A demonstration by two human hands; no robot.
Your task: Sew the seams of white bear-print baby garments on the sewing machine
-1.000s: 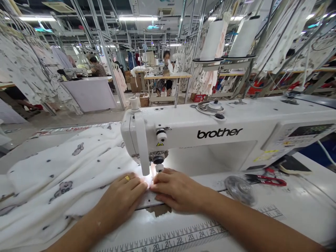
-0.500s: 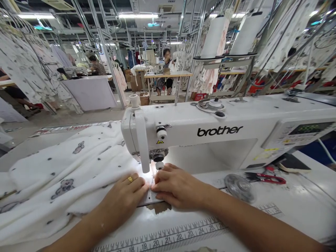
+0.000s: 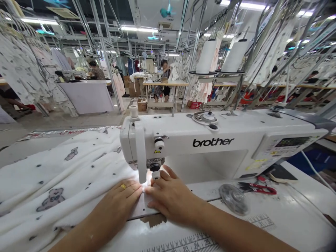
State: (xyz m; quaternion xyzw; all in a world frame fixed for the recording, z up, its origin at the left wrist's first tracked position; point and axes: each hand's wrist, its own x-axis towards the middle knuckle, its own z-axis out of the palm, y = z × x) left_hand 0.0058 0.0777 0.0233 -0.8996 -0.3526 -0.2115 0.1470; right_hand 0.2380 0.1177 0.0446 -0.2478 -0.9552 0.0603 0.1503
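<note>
Both your left hand [image 3: 119, 200] and right hand [image 3: 172, 196] work at the sewing machine's lit end [image 3: 133, 140], but whether either grip pinches the cloth [image 3: 84, 175], spread leftward, or how much remains unstitched, I cannot tell.

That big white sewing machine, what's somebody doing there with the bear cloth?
Someone's bare left hand, wearing a gold-coloured ring, lies on white cloth printed with grey bears, which spreads to the left of a long white sewing machine. Their bare right hand is close beside the left one, near the machine's lit needle area; whether it grips anything is hidden. Red-handled snips lie on the white table to the right.
</note>
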